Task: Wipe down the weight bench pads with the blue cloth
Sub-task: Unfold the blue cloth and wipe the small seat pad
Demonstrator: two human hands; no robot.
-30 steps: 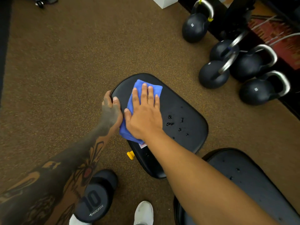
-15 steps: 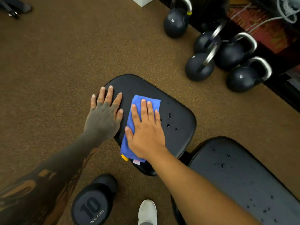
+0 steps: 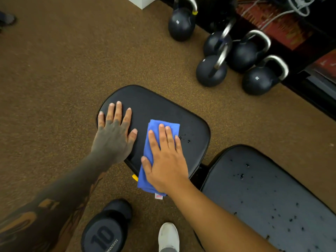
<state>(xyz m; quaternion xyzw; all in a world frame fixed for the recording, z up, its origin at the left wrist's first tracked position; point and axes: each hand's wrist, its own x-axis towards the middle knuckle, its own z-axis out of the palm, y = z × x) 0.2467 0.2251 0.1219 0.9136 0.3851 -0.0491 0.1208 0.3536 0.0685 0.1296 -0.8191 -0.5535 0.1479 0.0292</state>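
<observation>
On the bench's seat pad (image 3: 154, 102), both grips lie flat. Left grip (image 3: 112, 140): fingers straight and spread, palm down on the bare vinyl at the pad's left side, holding nothing. Right grip (image 3: 167, 160): fingers straight and close together, also apart from any clasp, pressing flat on the blue cloth (image 3: 154, 124).

Cloth position: folded into a long strip on the pad's near-right part, its far end showing past my fingertips and its near end hanging over the pad's near edge, where a small white tag shows. The 2 grips are near each other but not touching.

A few droplets (image 3: 188, 141) sit on the seat pad just right of the cloth. The back pad (image 3: 263, 206), lower right, is speckled with many more.

A yellow knob (image 3: 135, 177) shows under the seat pad's near edge, beside the cloth. On the brown floor (image 3: 54, 88): 5 kettlebells (image 3: 211, 71) beyond the bench at upper right, a dumbbell (image 3: 103, 235) marked 10 below my left forearm, and a white shoe (image 3: 169, 235) at the bottom edge.
</observation>
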